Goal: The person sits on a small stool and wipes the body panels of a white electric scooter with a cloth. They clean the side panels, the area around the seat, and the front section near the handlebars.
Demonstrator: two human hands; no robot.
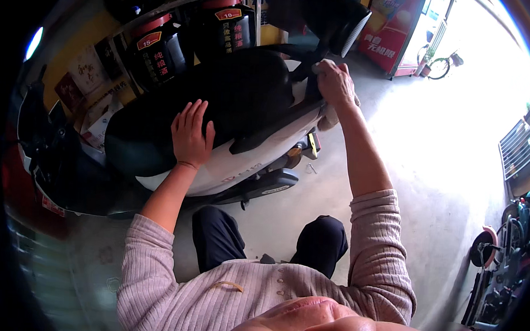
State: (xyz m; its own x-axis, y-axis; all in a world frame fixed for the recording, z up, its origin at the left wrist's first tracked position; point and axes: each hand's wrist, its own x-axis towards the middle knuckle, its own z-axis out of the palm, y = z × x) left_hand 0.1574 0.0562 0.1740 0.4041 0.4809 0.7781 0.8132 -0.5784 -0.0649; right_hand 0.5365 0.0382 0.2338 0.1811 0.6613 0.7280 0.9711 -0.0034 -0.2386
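Observation:
A white and black scooter (218, 175) stands across in front of me. My left hand (192, 134) lies flat on the edge of its long black seat (233, 82), fingers stretched out. At the right end of the seat, my right hand (336, 83) is closed and pressed on the scooter's tail. A pale, crumpled cloth (328, 118) shows below that hand; the hand hides the rest of it. Just beyond is a black backrest-like part (334, 22). Below the side panel, the rear wheel is partly hidden.
Behind the scooter, large dark jars (158, 51) with red lids stand on a shelf. Boxes (90, 72) sit farther left. A red display fridge (392, 30) stands at the far right, beside the bright doorway. Parked bikes (501, 261) line the right side.

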